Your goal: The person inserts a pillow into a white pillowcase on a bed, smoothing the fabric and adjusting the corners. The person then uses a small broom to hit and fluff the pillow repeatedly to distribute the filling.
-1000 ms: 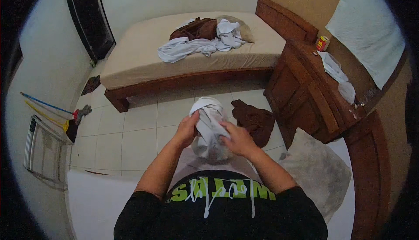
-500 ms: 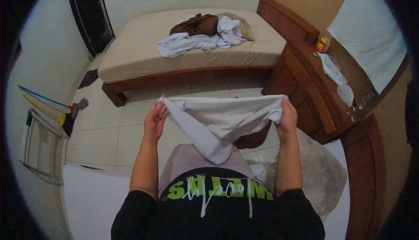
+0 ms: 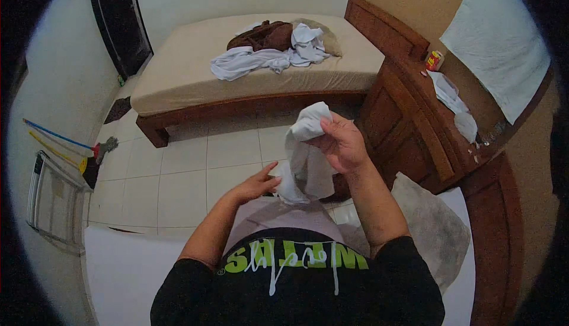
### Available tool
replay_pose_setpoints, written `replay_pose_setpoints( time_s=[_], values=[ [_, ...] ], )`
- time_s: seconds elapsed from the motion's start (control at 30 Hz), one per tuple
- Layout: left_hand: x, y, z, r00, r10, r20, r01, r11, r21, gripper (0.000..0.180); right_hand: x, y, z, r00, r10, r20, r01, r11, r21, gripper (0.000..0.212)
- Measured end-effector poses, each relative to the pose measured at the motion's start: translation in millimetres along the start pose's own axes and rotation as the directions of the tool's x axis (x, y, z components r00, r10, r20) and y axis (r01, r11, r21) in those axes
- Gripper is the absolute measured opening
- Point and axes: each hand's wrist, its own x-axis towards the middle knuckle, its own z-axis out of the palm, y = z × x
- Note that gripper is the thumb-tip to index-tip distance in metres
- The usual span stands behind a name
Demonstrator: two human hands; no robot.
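As right hand (image 3: 345,142) pinches cloth (image 3: 312,169), left hand (image 3: 255,185) open; brown fabric (image 3: 341,190) obscured, bed (image 3: 184,80) beyond

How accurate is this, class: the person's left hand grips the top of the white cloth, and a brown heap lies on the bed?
Not quite: the head view shows the right hand gripping the top of the white cloth; the left hand is lower. A brown heap does lie on the bed.

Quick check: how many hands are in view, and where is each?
2. The right hand grips the upper end of the white cloth; the left hand is open beside its lower part, contact unclear. No other hands show.
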Motion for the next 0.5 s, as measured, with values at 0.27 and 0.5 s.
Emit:
replay_pose_setpoints(
  time_s=[0.27, 0.5],
  values=[
    [56.4, -60.8, -11.4, 0.938, 0.147, -0.313, -0.001, 0.906, 0.424, 0.037, -42.8, -43.3, 10.7, 0.905, -0.409, -0.120, 0.385, 0.904, -0.185, 0.029],
    [-6.4, -37.3, -53.8, 0.964, -0.004, -0.266, 0.006, 1.000, 0.009, 0.031, -88.6, -100.6, -173.1, 0.695, -0.515, -0.502, 0.587, 0.810, -0.018, 0.026]
  ],
)
